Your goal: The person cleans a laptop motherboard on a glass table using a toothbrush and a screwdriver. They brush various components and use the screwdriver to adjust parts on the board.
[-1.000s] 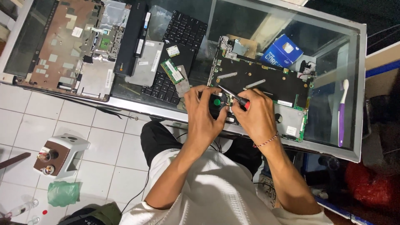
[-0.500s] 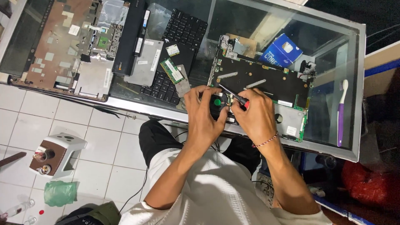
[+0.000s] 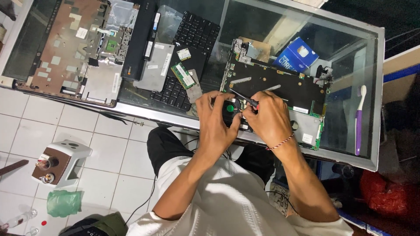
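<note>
Black circuit board (image 3: 280, 85) is rigid yet fragile; grip its edges. Left hand (image 3: 215, 118) braces the fan (image 3: 230, 109); right hand (image 3: 269, 118) is clamped on a screwdriver (image 3: 244, 98).

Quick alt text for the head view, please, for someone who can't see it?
Both hands work at a dark circuit board on a glass table: the right hand holds a screwdriver, the left hand steadies beside it. A black keyboard lies left.

a black laptop keyboard (image 3: 192, 48) and a memory module (image 3: 183, 75) lie on the glass table (image 3: 350, 39). a purple toothbrush (image 3: 359, 118) rests near its right edge, beside a blue box (image 3: 297, 54).
</note>
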